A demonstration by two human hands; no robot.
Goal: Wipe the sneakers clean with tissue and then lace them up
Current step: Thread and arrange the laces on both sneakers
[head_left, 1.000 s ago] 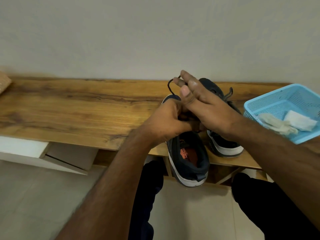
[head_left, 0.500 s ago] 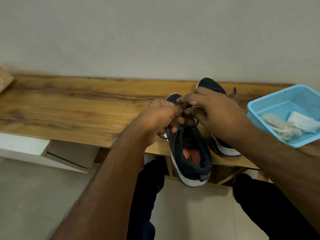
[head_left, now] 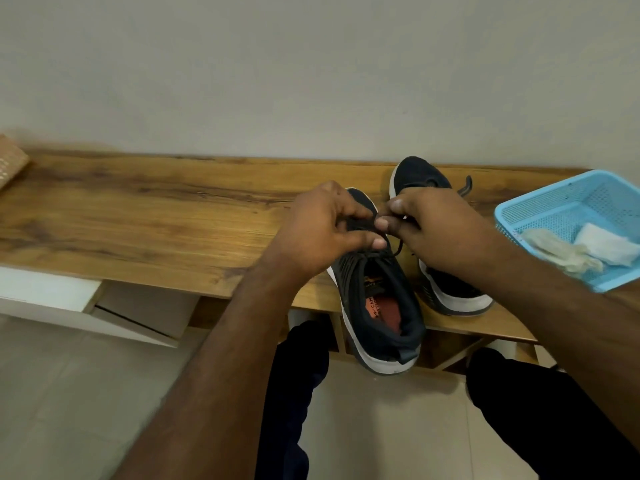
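Observation:
Two dark navy sneakers with white soles stand side by side on the wooden bench (head_left: 138,216). The near sneaker (head_left: 379,306) has its heel hanging over the bench's front edge and shows an orange insole. Over its lacing area my left hand (head_left: 322,230) and my right hand (head_left: 436,230) meet, fingers curled, both pinching its black lace (head_left: 398,249). The far sneaker (head_left: 446,289) lies behind my right hand, mostly hidden, with a loose lace end near its toe.
A light blue plastic basket (head_left: 554,209) at the bench's right end holds crumpled used tissues (head_left: 588,247). A woven brown object (head_left: 10,161) sits at the far left. A wall runs right behind the bench. My dark-trousered legs are under the front edge.
Both hands came down from a raised pull of the lace loop to the sneaker's lacing. My hands now pinch the lace close together, low over the shoe.

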